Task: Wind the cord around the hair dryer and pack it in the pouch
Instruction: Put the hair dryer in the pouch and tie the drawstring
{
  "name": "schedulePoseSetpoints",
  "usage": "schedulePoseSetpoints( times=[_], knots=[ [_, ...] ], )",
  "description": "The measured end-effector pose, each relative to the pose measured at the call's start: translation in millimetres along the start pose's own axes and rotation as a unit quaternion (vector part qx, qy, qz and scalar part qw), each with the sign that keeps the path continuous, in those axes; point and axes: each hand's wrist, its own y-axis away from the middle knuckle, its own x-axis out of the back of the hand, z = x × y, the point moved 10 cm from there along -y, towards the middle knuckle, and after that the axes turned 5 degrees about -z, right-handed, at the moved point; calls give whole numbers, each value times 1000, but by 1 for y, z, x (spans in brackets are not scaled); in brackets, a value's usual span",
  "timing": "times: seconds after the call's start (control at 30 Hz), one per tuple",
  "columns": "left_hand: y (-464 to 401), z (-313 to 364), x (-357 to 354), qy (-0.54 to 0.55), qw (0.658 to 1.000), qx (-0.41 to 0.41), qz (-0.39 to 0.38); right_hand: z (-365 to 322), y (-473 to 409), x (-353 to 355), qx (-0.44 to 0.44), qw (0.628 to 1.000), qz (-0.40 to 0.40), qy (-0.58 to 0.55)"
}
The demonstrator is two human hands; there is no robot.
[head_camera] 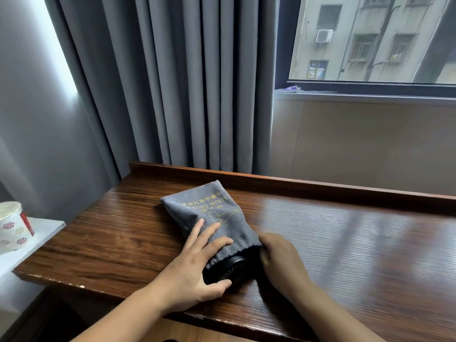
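1. Hands first, nearest the camera: the left hand [197, 270] lies on the near end of the pouch [212, 218], fingers spread over the grey cloth and thumb pressed against the black end of the hair dryer [232, 270], gripping both.
2. The right hand [278, 257] is at the pouch's right side by its mouth; it is blurred, so whether it pinches the cloth or a drawstring I cannot tell.
3. The hair dryer sits mostly inside the pouch, only its round black vented end sticking out of the gathered mouth toward the person.
4. The pouch rests on the dark wooden table [345, 243], closed end pointing away, yellow print and the words HAIR DRIER on top.
5. Left of the pouch, off the table, a patterned paper cup [11, 225] stands on a white ledge [44, 230].
6. Beyond the pouch hang grey curtains [185, 82]; to their right is a window [370, 40] facing a building.
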Motion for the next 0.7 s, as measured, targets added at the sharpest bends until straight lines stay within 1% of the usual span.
schedulePoseSetpoints(
  times=[0.13, 0.23, 0.37, 0.43, 0.47, 0.53, 0.6, 0.67, 0.7],
  knots=[
    [-10, 2, -2, 11, 1000, -28, -10, 7, 15, 18, 1, 999, 43, -29],
    [-25, 2, -7, 27, 999, -47, -3, 7, 24, 26, -7, 996, 53, -77],
    [-43, -1, -8, 26, 998, -53, 29, 16, 29, 35, -42, 992, 71, -100],
    [-45, -3, -8, 21, 998, -42, 39, 24, 31, 31, -68, 991, 60, -94],
    [-44, -6, -7, 20, 998, -34, 44, 28, 32, 27, -82, 992, 47, -81],
    [-40, -15, -6, 23, 999, -2, 42, 32, 32, 14, -88, 996, 8, -15],
    [-33, -32, -10, 2, 998, 62, 17, 29, 30, 8, -75, 997, -18, 31],
    [-23, -51, -14, -68, 987, 142, -20, 24, 26, 12, -82, 997, -11, 2],
    [-19, -56, -15, -108, 979, 167, -37, 22, 25, 17, -86, 996, 2, -21]
  ],
)
